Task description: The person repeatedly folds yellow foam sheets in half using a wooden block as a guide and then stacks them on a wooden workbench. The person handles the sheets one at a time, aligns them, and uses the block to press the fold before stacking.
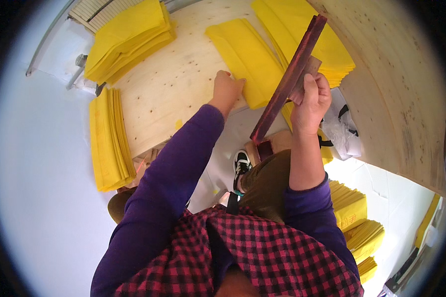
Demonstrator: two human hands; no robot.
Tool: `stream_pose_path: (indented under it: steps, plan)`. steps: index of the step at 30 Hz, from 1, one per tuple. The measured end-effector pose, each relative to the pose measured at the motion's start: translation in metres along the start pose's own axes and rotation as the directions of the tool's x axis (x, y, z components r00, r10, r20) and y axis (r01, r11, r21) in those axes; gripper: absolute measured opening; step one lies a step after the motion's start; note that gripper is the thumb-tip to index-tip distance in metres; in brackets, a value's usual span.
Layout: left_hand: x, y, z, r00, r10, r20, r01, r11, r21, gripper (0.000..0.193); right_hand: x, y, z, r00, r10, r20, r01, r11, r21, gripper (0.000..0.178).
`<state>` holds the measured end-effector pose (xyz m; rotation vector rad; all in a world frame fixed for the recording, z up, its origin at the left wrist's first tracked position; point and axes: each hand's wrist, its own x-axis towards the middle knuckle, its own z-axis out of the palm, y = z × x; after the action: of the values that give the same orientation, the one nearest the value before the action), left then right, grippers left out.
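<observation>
My right hand [312, 101] is closed around the short wooden handle of a long, narrow bar [286, 81], stained dark red and resembling a hand stamp. It is held tilted above the right side of the wooden table [168, 84]. Beneath and beside it lie a folded yellow fabric piece [245, 57] and a larger yellow stack [327, 49]. My left hand [227, 91] rests at the left edge of the folded piece, thumb apart from its curled fingers, with nothing visible in it. Below the bar's lower end is a box with a dark red pad [265, 149].
More yellow stacks sit at the table's far left [126, 39] and hang over its left side [109, 143]. A plywood panel [391, 94] rises on the right, near clear plastic wrapping [344, 131]. Several yellow bundles [357, 232] stand on the floor at lower right.
</observation>
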<state>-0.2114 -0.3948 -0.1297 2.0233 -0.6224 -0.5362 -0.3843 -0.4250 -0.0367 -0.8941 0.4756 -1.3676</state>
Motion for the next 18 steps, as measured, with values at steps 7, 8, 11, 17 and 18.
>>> stream_pose_path:
  steps: [7,8,11,17,18]
  plan:
    - [0.021,0.005,0.006,0.987,-0.132,0.092,0.156,0.926,-0.344,0.024,0.004,0.011,-0.007,0.998,-0.026,0.050,0.028,0.998,-0.048,0.016]
    - [0.021,0.001,0.008,0.993,-0.119,-0.007,0.107,0.920,-0.377,0.023,0.006,0.013,-0.008,0.997,-0.037,0.069,0.040,0.998,-0.041,0.014]
    - [0.024,-0.008,0.003,0.988,-0.082,-0.130,0.033,0.939,-0.343,0.023,0.007,0.017,-0.012,0.996,-0.045,0.083,0.048,0.999,-0.025,0.013]
    - [0.003,-0.026,-0.048,0.992,-0.043,-0.119,-0.005,0.926,-0.378,0.030,0.003,0.016,-0.009,0.998,0.014,0.069,-0.009,0.997,-0.073,0.013]
    - [-0.005,-0.032,-0.062,0.994,-0.032,-0.106,-0.007,0.937,-0.349,0.032,0.002,0.016,-0.008,0.993,0.024,0.114,-0.021,0.999,-0.033,0.013]
